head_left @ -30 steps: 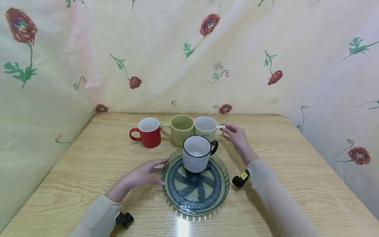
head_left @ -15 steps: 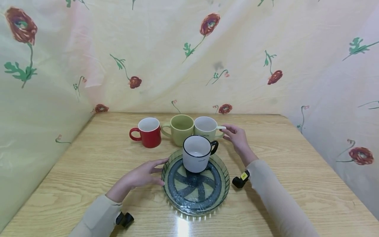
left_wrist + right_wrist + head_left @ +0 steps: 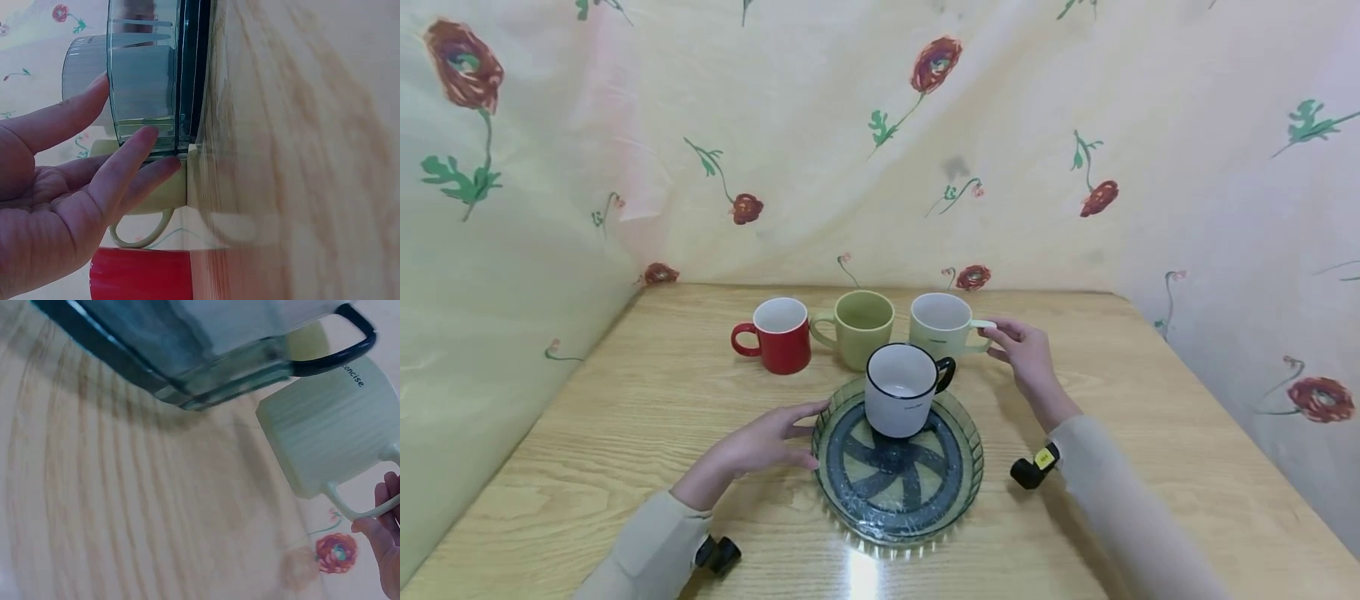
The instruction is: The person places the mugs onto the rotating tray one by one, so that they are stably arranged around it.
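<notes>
My right hand point(image 3: 1030, 357) pinches the handle of a pale green mug point(image 3: 331, 428) lettered "concise", which stays upright at the back of the table. Whether its base touches the table I cannot tell. With fingers spread, my left hand point(image 3: 758, 443) rests at the left rim of a round glass dish point(image 3: 895, 523). In the left wrist view its fingertips point(image 3: 147, 135) lie against the dish's side. Toward the back of this dish stands a white mug point(image 3: 895, 410) with a black rim and black handle.
An olive-green mug point(image 3: 862, 333) stands behind the dish, its handle to the left. Farther left is a red mug point(image 3: 784, 346) with a white inside. The wooden table point(image 3: 625, 400) ends at a flowered cloth point(image 3: 820, 150) at the back.
My right hand has moved the pale green mug to the right, opening a gap between it and the olive-green mug. My left hand and the dish hold nearly the same place.
</notes>
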Demonstrator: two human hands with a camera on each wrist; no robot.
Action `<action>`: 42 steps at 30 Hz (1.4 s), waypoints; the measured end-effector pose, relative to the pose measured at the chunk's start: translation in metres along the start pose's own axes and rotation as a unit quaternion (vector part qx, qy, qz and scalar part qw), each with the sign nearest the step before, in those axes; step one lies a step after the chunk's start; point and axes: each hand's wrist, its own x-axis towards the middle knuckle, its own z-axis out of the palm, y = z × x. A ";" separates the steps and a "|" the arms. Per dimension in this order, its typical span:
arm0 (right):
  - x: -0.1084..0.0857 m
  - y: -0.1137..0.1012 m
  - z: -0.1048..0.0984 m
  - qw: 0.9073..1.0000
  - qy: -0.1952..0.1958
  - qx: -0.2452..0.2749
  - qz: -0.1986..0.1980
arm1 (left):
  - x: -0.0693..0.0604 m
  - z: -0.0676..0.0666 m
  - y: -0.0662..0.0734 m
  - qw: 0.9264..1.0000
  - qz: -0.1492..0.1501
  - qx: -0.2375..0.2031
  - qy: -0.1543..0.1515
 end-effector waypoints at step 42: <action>-0.101 -0.032 -0.058 0.997 -0.020 0.079 -0.015 | 0.001 0.000 -0.001 1.000 -0.015 -0.008 -0.004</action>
